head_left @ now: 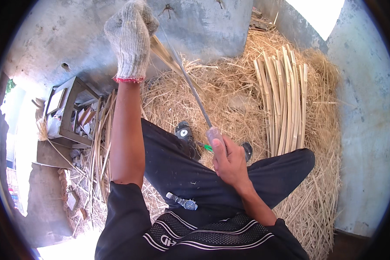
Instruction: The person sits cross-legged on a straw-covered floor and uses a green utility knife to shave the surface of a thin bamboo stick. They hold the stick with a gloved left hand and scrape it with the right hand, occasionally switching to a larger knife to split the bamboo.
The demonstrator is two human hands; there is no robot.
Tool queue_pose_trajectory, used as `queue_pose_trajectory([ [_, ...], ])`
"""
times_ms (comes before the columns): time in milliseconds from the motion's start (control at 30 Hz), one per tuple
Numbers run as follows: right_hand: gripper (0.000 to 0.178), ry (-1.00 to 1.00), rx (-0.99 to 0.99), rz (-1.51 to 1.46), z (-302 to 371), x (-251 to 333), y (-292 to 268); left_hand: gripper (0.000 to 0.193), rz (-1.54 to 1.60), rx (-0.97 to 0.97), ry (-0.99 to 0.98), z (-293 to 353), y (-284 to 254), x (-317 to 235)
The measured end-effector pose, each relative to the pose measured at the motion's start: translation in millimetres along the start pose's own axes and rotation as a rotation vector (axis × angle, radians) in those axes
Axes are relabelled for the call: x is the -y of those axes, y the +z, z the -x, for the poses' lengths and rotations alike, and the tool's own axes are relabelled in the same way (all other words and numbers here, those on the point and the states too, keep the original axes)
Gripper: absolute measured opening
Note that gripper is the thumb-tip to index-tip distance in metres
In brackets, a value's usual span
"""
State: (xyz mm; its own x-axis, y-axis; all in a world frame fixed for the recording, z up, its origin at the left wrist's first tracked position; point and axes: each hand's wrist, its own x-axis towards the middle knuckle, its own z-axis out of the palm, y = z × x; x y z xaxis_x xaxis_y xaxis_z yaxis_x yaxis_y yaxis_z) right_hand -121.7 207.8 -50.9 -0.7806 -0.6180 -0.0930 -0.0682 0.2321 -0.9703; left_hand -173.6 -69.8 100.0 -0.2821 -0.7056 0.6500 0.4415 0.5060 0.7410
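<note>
My left hand (132, 37), in a grey knitted glove with a red cuff, is raised high at the upper left and closed round a pale bamboo strip (168, 56). The strip slants down to the right from the fist. My bare right hand (232, 162) grips the worn handle of a long, narrow knife (195, 93) above my lap. Its blade points up and left, crossing in front of the strip near the glove; whether the two touch I cannot tell. The blade's tip is close to the glove.
A bundle of split bamboo strips (284, 99) lies on the shavings (229, 99) at the right. More long strips (102, 143) lean at the left beside a wooden frame (69, 110) filled with scraps. A metal wristwatch (188, 204) rests on my lap. Grey walls (203, 28) enclose the space.
</note>
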Motion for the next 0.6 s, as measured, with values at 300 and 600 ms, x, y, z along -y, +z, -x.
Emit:
queue_pose_trajectory([
  [300,0.053,0.262,0.183,-0.552,-37.1,-54.9,20.6,0.032,0.092,0.069,0.071,-6.1,11.2,4.5],
  [600,0.046,-0.099,0.062,-0.247,-16.7,-10.6,10.0,0.028,0.092,0.014,-0.036,-13.0,-15.0,10.0],
])
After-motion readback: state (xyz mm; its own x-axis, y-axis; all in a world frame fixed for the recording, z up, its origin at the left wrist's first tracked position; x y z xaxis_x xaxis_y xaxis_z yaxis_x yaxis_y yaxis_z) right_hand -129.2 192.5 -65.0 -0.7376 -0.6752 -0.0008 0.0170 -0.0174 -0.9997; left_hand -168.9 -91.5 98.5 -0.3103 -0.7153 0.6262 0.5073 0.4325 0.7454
